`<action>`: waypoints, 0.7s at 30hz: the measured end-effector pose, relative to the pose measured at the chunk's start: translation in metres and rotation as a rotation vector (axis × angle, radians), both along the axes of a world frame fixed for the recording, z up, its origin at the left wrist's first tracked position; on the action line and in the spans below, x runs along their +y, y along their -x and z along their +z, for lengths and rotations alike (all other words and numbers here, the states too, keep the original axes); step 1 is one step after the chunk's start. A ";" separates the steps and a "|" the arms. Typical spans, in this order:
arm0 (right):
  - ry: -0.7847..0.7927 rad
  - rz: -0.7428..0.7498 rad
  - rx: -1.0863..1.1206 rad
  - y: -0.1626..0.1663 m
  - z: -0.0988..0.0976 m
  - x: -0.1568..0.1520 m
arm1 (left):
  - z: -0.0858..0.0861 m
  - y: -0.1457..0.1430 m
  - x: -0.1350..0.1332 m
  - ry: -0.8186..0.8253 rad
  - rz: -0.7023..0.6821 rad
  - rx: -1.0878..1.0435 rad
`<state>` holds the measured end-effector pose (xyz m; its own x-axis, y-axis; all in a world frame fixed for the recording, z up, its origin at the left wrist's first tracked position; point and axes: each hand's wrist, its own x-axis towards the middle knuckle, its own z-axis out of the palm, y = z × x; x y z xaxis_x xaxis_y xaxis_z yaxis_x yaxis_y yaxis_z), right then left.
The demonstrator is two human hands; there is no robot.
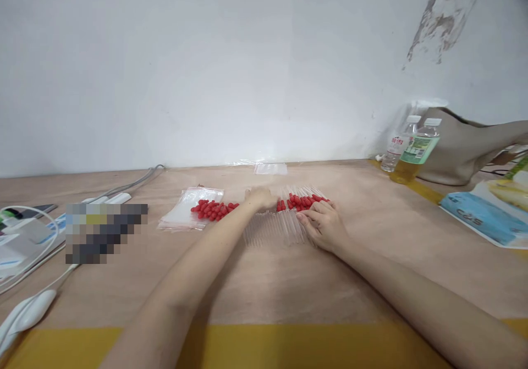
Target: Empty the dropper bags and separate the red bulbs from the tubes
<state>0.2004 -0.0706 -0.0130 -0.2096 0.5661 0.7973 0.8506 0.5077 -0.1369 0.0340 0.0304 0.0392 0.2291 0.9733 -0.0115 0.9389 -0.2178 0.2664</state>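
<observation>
A row of clear thin tubes (274,229) with red caps (303,201) lies on the wooden table (264,286). My left hand (259,197) rests at the far left end of the row, fingers curled down onto it. My right hand (322,223) lies on the row's right side, fingers bent and pressed against the tubes. A loose pile of red caps (212,209) sits just left of my left hand, next to a stack of clear plastic bags (187,212).
Two drink bottles (412,149) and a beige bag (466,146) stand at the back right, with printed packets (480,215) in front. Cables, a white adapter (27,314) and papers lie at the left. A small clear bag (270,168) lies by the wall.
</observation>
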 end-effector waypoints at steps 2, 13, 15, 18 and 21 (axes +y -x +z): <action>0.000 -0.018 -0.003 -0.002 -0.001 0.001 | -0.005 -0.011 0.000 0.064 0.032 -0.004; 0.001 -0.015 0.017 -0.002 -0.003 0.000 | -0.001 -0.001 -0.008 -0.005 -0.051 -0.173; -0.028 -0.012 0.048 -0.003 0.000 -0.003 | 0.002 0.017 -0.024 -0.117 -0.124 -0.200; -0.109 0.036 0.077 -0.001 0.005 -0.010 | -0.008 0.047 -0.057 -0.332 -0.324 -0.204; -0.128 0.151 -0.014 0.008 0.007 -0.020 | -0.031 0.073 -0.087 -0.661 -0.495 -0.228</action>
